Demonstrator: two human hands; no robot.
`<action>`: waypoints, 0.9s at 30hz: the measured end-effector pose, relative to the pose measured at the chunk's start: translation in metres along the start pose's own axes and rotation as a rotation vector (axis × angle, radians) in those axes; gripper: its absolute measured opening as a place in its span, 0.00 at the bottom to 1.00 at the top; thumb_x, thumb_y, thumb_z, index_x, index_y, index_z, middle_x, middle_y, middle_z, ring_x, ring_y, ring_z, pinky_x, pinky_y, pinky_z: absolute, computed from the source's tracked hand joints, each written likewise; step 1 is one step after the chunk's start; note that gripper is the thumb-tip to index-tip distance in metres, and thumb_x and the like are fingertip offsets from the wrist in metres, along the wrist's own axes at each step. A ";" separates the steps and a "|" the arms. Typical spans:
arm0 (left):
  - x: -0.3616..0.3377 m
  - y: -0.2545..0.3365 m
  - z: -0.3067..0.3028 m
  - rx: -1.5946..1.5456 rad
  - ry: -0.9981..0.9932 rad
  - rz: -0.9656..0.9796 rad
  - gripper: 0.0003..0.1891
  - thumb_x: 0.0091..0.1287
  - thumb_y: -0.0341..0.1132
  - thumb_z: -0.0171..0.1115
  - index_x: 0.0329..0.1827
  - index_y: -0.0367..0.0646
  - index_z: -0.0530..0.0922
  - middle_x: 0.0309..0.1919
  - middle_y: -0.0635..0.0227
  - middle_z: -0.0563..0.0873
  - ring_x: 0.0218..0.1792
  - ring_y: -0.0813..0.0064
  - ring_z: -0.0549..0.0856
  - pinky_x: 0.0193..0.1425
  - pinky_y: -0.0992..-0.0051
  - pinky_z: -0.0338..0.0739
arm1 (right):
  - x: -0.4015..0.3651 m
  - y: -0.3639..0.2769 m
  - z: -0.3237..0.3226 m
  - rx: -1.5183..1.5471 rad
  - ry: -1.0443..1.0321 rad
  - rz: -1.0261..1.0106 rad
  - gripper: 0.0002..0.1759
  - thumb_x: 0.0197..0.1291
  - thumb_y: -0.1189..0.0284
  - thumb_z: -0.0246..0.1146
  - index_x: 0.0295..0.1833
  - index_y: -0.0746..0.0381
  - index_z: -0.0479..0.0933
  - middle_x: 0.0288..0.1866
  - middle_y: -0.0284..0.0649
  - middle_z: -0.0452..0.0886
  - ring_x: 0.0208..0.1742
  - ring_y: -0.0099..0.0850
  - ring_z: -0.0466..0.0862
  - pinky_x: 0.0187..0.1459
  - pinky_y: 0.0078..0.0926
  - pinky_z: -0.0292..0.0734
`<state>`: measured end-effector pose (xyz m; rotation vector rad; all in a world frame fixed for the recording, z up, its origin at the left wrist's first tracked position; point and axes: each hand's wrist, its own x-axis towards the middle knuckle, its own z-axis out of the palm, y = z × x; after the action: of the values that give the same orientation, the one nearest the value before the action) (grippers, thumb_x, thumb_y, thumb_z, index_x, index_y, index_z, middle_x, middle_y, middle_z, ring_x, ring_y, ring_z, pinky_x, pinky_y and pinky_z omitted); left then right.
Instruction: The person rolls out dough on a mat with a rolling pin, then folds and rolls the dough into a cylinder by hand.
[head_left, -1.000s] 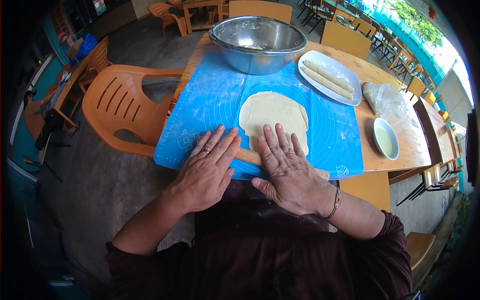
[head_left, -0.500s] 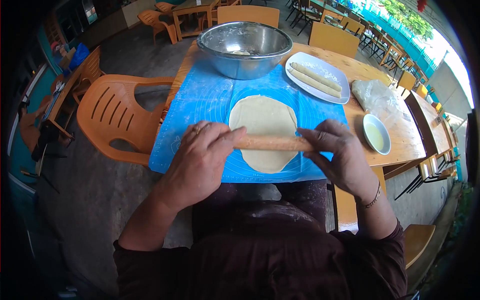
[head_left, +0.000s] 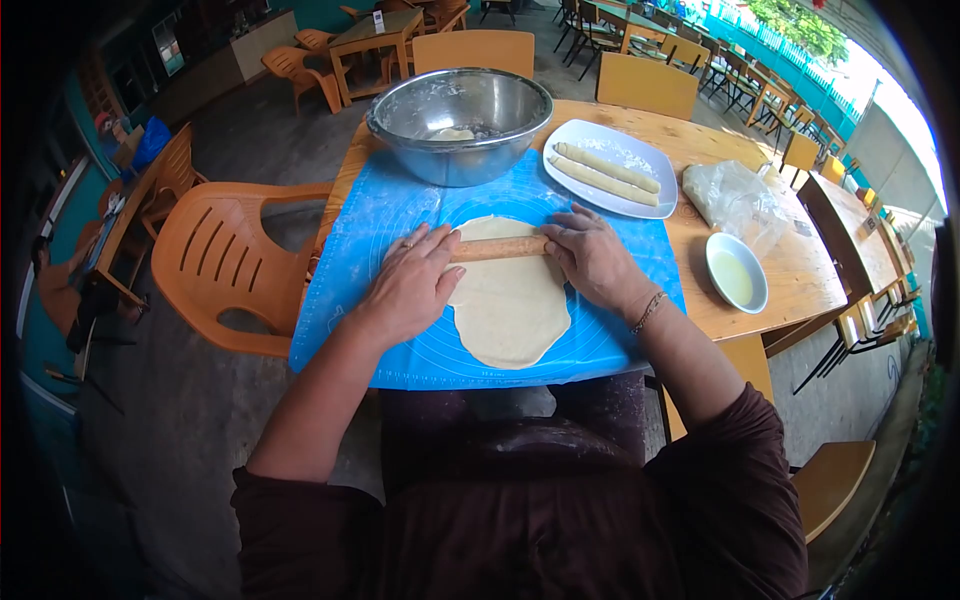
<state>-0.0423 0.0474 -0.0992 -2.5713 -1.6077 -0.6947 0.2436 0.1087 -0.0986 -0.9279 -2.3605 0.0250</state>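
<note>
Two hands: the left hand [head_left: 405, 288] lies open, palm down, over the left end of the rolling pin [head_left: 500, 249]; the right hand [head_left: 592, 258], open with fingers lightly bent, rests over its right end.
Dough sheet [head_left: 512, 318]: pale and flat on the blue mat [head_left: 400, 352], its near end close to the mat's near edge, its far part crossed by the pin.
Orange chair [head_left: 225, 235]: just left of the wooden table [head_left: 805, 285], seat side towards it.
Small bowl [head_left: 737, 307]: on bare wood right of the mat, holding pale yellow liquid [head_left: 733, 279].
Clear bag [head_left: 735, 200]: crumpled beyond the small bowl; its contents cannot be made out.
White plate [head_left: 648, 210]: far right part of the mat, bearing two pale rolls [head_left: 605, 173] side by side and white powder.
Steel bowl [head_left: 455, 166]: at the mat's far left, just beyond the dough, closing off that side; a pale lump [head_left: 452, 134] lies inside, white smears up the walls.
Chair backs [head_left: 648, 86]: two, beyond the table's far edge.
Person [head_left: 62, 290]: seated at another table, well apart on the left.
</note>
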 end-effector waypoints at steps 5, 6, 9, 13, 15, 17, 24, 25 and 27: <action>-0.023 0.026 -0.017 0.057 -0.086 0.011 0.28 0.76 0.36 0.55 0.76 0.30 0.67 0.75 0.44 0.71 0.77 0.44 0.68 0.83 0.53 0.57 | -0.026 -0.031 -0.010 -0.151 -0.035 0.094 0.22 0.72 0.70 0.59 0.67 0.67 0.77 0.66 0.54 0.79 0.71 0.52 0.76 0.78 0.52 0.63; -0.028 0.030 -0.019 0.059 -0.084 0.028 0.29 0.76 0.35 0.56 0.75 0.28 0.66 0.74 0.42 0.71 0.76 0.43 0.68 0.82 0.52 0.57 | -0.030 -0.039 -0.017 -0.116 -0.053 0.104 0.23 0.72 0.70 0.59 0.68 0.67 0.75 0.67 0.54 0.78 0.71 0.51 0.75 0.77 0.53 0.64; -0.049 0.045 -0.020 0.067 -0.024 0.057 0.30 0.74 0.35 0.58 0.75 0.26 0.66 0.74 0.40 0.71 0.76 0.41 0.68 0.82 0.49 0.57 | -0.049 -0.057 -0.025 -0.127 -0.027 0.089 0.22 0.71 0.70 0.60 0.67 0.67 0.76 0.68 0.53 0.78 0.71 0.50 0.76 0.76 0.53 0.65; -0.060 0.053 -0.025 0.039 0.008 0.078 0.30 0.74 0.38 0.58 0.73 0.26 0.69 0.72 0.40 0.74 0.75 0.42 0.70 0.82 0.50 0.58 | -0.060 -0.065 -0.037 -0.113 -0.072 0.079 0.22 0.73 0.69 0.58 0.67 0.67 0.76 0.70 0.53 0.76 0.73 0.52 0.74 0.76 0.50 0.65; -0.032 0.040 -0.040 -0.189 0.011 -0.010 0.27 0.76 0.37 0.56 0.71 0.26 0.71 0.65 0.39 0.80 0.71 0.41 0.75 0.80 0.51 0.61 | -0.041 -0.058 -0.052 0.095 -0.116 0.218 0.22 0.75 0.67 0.57 0.68 0.68 0.75 0.73 0.54 0.74 0.75 0.54 0.71 0.77 0.50 0.64; -0.001 0.021 -0.040 -0.229 0.119 -0.062 0.27 0.80 0.41 0.52 0.73 0.27 0.70 0.66 0.38 0.79 0.72 0.40 0.73 0.81 0.52 0.61 | -0.012 -0.046 -0.054 0.304 -0.150 0.348 0.23 0.78 0.66 0.56 0.69 0.69 0.75 0.76 0.56 0.71 0.78 0.57 0.68 0.77 0.50 0.63; 0.040 0.028 -0.004 0.194 -0.259 -0.333 0.35 0.84 0.52 0.36 0.81 0.30 0.59 0.82 0.41 0.58 0.85 0.44 0.48 0.87 0.53 0.43 | 0.018 -0.048 0.012 -0.294 -0.180 0.259 0.41 0.81 0.46 0.40 0.80 0.72 0.60 0.84 0.63 0.56 0.87 0.55 0.49 0.84 0.49 0.47; 0.034 0.029 -0.004 0.191 -0.265 -0.338 0.35 0.84 0.52 0.36 0.81 0.30 0.59 0.82 0.41 0.58 0.85 0.44 0.48 0.87 0.53 0.43 | 0.013 -0.053 0.014 -0.335 -0.195 0.293 0.44 0.80 0.44 0.38 0.81 0.72 0.57 0.84 0.64 0.54 0.88 0.54 0.47 0.85 0.49 0.44; 0.017 0.032 -0.008 0.117 -0.253 -0.231 0.36 0.83 0.52 0.36 0.81 0.28 0.58 0.82 0.41 0.58 0.85 0.44 0.48 0.87 0.52 0.40 | -0.004 -0.059 0.008 -0.313 -0.210 0.291 0.45 0.79 0.43 0.40 0.81 0.72 0.57 0.83 0.65 0.55 0.87 0.54 0.50 0.85 0.49 0.45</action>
<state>-0.0111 0.0447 -0.0787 -2.4972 -1.9767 -0.2792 0.2050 0.0630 -0.0940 -1.4800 -2.4398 -0.1420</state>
